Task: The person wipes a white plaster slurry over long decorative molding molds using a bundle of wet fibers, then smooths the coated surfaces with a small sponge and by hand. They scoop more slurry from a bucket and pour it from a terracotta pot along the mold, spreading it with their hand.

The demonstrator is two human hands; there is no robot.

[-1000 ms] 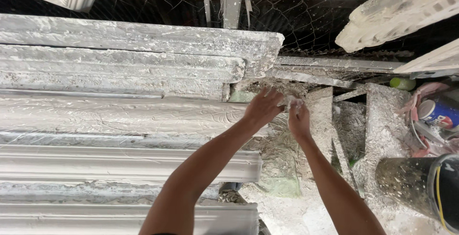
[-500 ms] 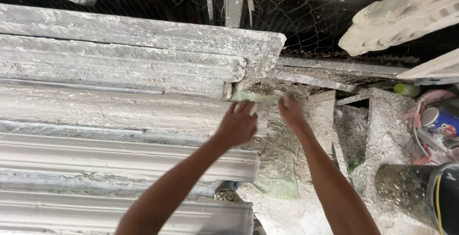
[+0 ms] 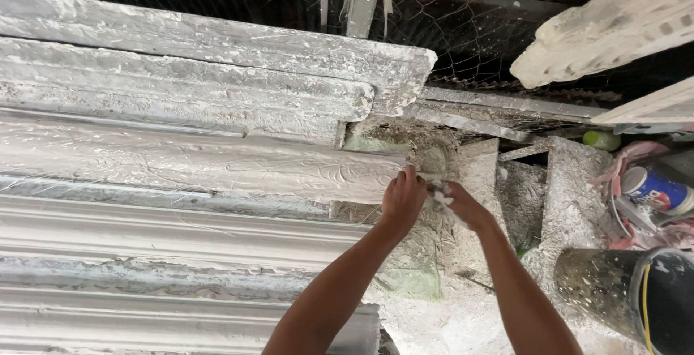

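While I watch from afar, my left hand [image 3: 402,199] and right hand [image 3: 463,207] meet at the end of a long plaster moulding [image 3: 217,163], fingers curled narrow around a small wad of white plaster [image 3: 439,194] between them; a dark bucket [image 3: 629,297] stands well apart at right.

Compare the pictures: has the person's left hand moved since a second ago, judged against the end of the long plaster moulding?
Yes. The left hand has dropped from above the end of the wet plaster moulding to beside it, close to the right hand.
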